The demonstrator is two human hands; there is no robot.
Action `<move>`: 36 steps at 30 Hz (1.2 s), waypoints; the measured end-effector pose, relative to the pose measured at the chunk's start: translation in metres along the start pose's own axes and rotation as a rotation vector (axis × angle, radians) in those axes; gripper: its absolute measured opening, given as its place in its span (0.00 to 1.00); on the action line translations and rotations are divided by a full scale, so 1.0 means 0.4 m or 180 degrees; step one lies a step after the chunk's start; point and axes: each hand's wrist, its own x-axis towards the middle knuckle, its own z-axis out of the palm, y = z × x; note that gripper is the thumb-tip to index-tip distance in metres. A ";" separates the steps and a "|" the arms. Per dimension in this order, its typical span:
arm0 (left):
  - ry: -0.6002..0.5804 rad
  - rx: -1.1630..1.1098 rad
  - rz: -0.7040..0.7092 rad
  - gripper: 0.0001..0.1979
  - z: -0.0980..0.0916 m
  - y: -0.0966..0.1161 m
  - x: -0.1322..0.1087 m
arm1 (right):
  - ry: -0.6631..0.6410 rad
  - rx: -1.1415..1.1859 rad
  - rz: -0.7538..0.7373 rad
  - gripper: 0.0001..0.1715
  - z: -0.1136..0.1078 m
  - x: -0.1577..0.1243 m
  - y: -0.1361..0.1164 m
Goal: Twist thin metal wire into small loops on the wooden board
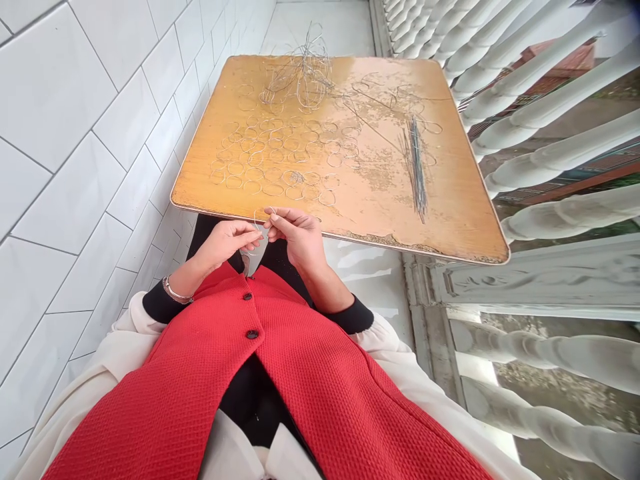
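My left hand (226,241) and my right hand (296,235) meet just in front of the near edge of a worn wooden table (450,220). Both have their fingers pinched on a thin bent wire (258,220) held between them. A grey tapered tool (254,257) hangs below the hands, against my red vest; which hand holds it I cannot tell. On the table lie several small wire rings (273,160) in rows, a bundle of straight wires (416,163) at the right, and a tangle of wire (303,73) at the far edge.
A white tiled wall (75,167) runs close along the left. White balusters of a railing (550,160) stand on the right, with a pale ledge below them. The tiled floor continues beyond the table.
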 end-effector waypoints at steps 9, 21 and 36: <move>0.0703 0.0917 0.0657 0.10 -0.006 0.057 0.022 | 0.0101 -0.1105 -0.0321 0.21 0.018 -0.012 -0.004; 0.1125 0.0711 0.0680 0.07 0.051 0.030 0.028 | 0.0580 -0.2403 -0.1236 0.14 0.025 -0.012 0.011; 0.0876 0.0647 0.0266 0.05 -0.004 0.061 0.060 | -0.0386 -0.0467 0.0174 0.24 -0.004 -0.001 -0.022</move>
